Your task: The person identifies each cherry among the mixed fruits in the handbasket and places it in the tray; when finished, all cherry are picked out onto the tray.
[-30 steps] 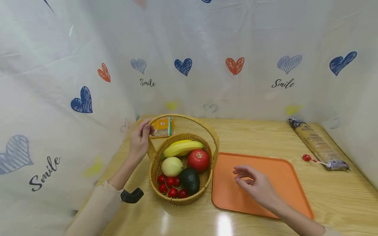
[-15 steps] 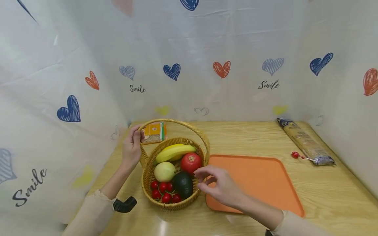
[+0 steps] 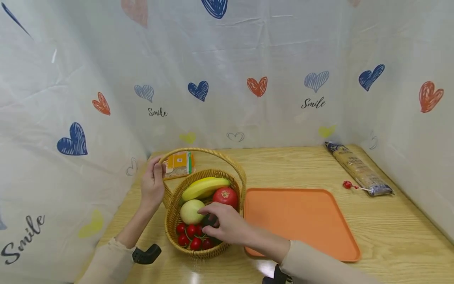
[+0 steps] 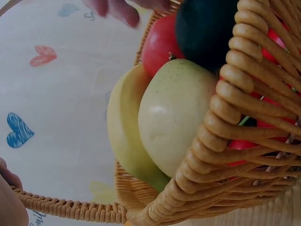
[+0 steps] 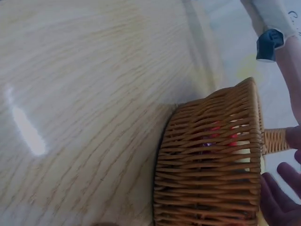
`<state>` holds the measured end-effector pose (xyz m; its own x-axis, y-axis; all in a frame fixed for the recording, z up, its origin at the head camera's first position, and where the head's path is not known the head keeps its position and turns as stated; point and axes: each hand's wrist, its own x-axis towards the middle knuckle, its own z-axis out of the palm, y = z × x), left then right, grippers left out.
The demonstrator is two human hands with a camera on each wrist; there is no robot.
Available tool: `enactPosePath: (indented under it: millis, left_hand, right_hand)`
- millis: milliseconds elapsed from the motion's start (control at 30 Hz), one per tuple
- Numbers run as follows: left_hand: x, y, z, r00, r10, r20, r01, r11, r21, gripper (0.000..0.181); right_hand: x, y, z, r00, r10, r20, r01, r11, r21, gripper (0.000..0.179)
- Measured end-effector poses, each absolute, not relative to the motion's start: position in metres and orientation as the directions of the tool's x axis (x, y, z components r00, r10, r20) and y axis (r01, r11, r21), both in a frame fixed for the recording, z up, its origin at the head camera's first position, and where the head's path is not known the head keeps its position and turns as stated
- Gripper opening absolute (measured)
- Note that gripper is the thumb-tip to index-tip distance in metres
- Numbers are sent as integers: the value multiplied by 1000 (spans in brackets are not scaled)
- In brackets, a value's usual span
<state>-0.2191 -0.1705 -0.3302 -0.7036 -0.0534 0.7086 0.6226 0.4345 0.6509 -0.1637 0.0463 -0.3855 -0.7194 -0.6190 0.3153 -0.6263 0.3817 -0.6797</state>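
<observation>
A wicker basket (image 3: 172, 242) stands on the table, its tall handle (image 3: 234, 161) arching over the fruit. My left hand (image 3: 152, 185) grips the left side of that handle. Inside lie bananas (image 3: 205, 188), a red pomegranate (image 3: 226, 196), a pale green round fruit (image 4: 176, 113) and several red cherries (image 3: 195, 243). A dark green avocado (image 4: 204, 33) is largely covered by my right hand (image 3: 228, 225) in the head view. That hand hovers over the basket's right half with loosely bent fingers and holds nothing. Its fingertips overlap the pale fruit's edge in the head view.
To the basket's right lies an orange tray (image 3: 298, 221). A red lollipop (image 3: 347, 184) and a long plastic-wrapped package (image 3: 358, 165) lie at the far right. An orange packet (image 3: 181, 163) is behind the basket. Heart-printed sheets enclose the table.
My right hand has moved left from above the orange tray to over the fruit in the basket. The left hand keeps its hold on the handle. The head view has shifted slightly.
</observation>
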Motion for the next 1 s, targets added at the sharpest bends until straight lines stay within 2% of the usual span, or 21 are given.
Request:
enactPosePath:
  millis: [233,433,567,833,900,1000]
  left_hand:
    - [-220,-169,-330,-703,-52,709,622,437,649,26]
    - [-221,-169,-331,-684,-50,728,639,442,630,25]
    - [-219,-171,-331,-683,-52,728,635,449,628,25]
    - [-217,-172,-331,-704,-61,708,611,458,646,26]
    - [-217,-171,-331,-707,-65,705,605,462,649,26]
    - [-218,-170,-331,-701,-60,710,611,463,642,26]
  right_hand:
    - [-169,30,-390,-733,-634,246,-664,587,-464,31]
    - [-167,9,-388,-737,-658,154,-673,695,-253,39]
    - [-163,-6,-390,-705,-703,91,-709,695,-116,42]
    - [-169,-24,-402,-585,-801,132,-747,595,298,18]
    - [-172,-26,-406,-564,-815,131,-739,569,360,16]
    - [-175,-26,-411,-565,-815,126,-722,563,402,15]
